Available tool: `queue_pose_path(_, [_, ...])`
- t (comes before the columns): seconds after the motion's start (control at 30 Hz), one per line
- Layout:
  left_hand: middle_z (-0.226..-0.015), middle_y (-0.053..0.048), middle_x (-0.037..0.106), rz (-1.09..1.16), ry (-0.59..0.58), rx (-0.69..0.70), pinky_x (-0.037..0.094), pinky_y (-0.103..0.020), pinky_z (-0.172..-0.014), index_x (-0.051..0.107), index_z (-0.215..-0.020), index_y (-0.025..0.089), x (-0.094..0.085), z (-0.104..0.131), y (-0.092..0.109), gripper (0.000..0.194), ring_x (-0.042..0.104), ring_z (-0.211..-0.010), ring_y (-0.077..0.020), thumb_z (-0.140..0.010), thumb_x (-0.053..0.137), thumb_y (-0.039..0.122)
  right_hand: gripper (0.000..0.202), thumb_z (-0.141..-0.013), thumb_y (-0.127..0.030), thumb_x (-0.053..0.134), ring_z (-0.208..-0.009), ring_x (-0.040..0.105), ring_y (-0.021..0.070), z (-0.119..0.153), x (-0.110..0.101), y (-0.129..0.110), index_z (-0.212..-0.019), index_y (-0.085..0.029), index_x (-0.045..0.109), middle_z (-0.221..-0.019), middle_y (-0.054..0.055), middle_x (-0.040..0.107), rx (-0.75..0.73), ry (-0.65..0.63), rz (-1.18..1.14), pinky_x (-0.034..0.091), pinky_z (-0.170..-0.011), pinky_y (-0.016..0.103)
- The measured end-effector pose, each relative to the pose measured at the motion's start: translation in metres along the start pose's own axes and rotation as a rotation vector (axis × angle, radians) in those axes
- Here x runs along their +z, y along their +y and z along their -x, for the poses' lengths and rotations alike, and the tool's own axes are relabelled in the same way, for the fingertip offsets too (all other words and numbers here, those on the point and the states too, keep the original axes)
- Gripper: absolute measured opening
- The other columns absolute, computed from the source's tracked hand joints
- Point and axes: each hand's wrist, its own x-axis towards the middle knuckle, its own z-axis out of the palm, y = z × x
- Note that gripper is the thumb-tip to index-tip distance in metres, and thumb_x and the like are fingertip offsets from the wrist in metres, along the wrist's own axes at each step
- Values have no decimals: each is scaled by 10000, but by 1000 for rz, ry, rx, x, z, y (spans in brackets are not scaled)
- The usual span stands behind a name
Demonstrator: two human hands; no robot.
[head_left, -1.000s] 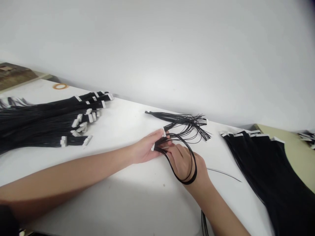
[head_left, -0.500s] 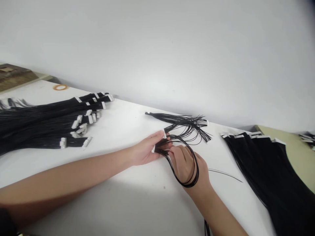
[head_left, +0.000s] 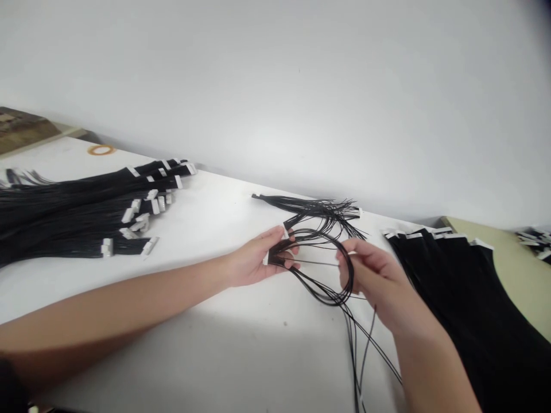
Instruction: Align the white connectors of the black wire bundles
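Note:
My left hand [head_left: 258, 258] is closed on a white connector [head_left: 266, 258] from which black wires fan out to the right. A second white connector piece [head_left: 285, 232] shows at its thumb. Some of the black wires [head_left: 331, 299] bend into a loop between my hands; others hang down toward the front edge of the view. My right hand [head_left: 370, 275] pinches a single black wire [head_left: 318, 263], which runs taut from the connector side. Its fingertips lie at the loop's right side. Behind my hands rests a loose bundle of black wires [head_left: 297, 203] with white ends.
At left lies a large pile of black wire harnesses [head_left: 77, 212] with white connectors. Another stack [head_left: 465, 287] spreads at right. An orange ring [head_left: 101, 149] sits near the wall [head_left: 275, 86]. A yellowish board [head_left: 508, 258] is at far right, with more connectors beyond.
My right hand has moved right, away from my left hand, drawing a wire straight. The loop no longer hangs around my right wrist, and several wires now hang lower right.

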Motion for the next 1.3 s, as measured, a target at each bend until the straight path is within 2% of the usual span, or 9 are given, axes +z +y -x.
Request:
queue_pose_path(0.1, [-766,-16,590,-5,41,-11,457,-400,-880,513,-881,171,3,1,1,240,510,-516,-71,-843,547,406,152,-834,-369,552,-464,180,93,0,-21,-3,-781,-235,506,-523,-74,179,-103,119,-260,226,-444,216])
queue_pose_path(0.2, [-780,-33,602,-3,95,-31,463,-374,-874,522,-884,164,3,1,0,242,515,-516,-66,-833,569,396,122,-810,-378,492,-493,308,128,-3,-35,-2,-795,-258,509,-592,-35,279,-234,245,-311,281,-425,245])
queue_pose_path(0.4, [-794,-60,614,19,111,-63,486,-287,-763,516,-902,158,0,-1,0,267,587,-622,-104,-816,595,398,115,-792,-316,616,-579,462,106,-13,-27,1,-853,-221,594,-725,-20,427,-351,470,-367,395,-479,246])
queue_pose_path(0.6, [-696,-37,579,-90,-43,-53,477,-290,-735,496,-895,171,0,2,0,272,577,-632,-124,-854,515,439,109,-784,-281,667,-720,570,103,-18,-23,3,-817,-187,623,-845,-11,515,-413,665,-486,511,-647,258])
queue_pose_path(0.67, [-642,7,529,-120,-97,-55,468,-337,-801,485,-893,187,2,4,1,266,508,-541,-86,-871,475,453,97,-793,-275,663,-770,577,96,-18,-25,2,-819,-189,626,-852,-14,525,-394,658,-596,520,-732,260])
queue_pose_path(0.73, [-610,36,472,-145,-136,-62,453,-366,-835,478,-888,198,3,5,1,268,445,-496,-66,-883,441,463,98,-792,-274,664,-654,530,58,-17,-25,0,-834,-189,639,-764,-33,497,-370,598,-665,505,-639,205])
queue_pose_path(0.87, [-608,51,418,-172,-164,-44,434,-380,-846,489,-871,200,5,6,0,260,397,-487,-60,-878,456,458,122,-744,-254,693,-459,362,50,-11,-16,-2,-839,-179,684,-556,-54,425,-415,574,-361,323,-407,184])
queue_pose_path(1.1, [-628,51,395,-194,-174,1,430,-387,-836,490,-832,191,5,5,-3,245,374,-498,-59,-883,461,429,121,-734,-247,676,-511,394,91,-1,11,4,-643,-169,662,-538,-20,485,-455,527,280,315,-460,232])
queue_pose_path(1.3, [-635,56,378,-236,-229,30,425,-403,-853,487,-841,185,1,3,-6,243,378,-514,-61,-909,413,407,117,-780,-228,627,-507,397,82,-2,13,7,-687,-161,649,-546,-26,475,-436,438,440,327,-455,208])
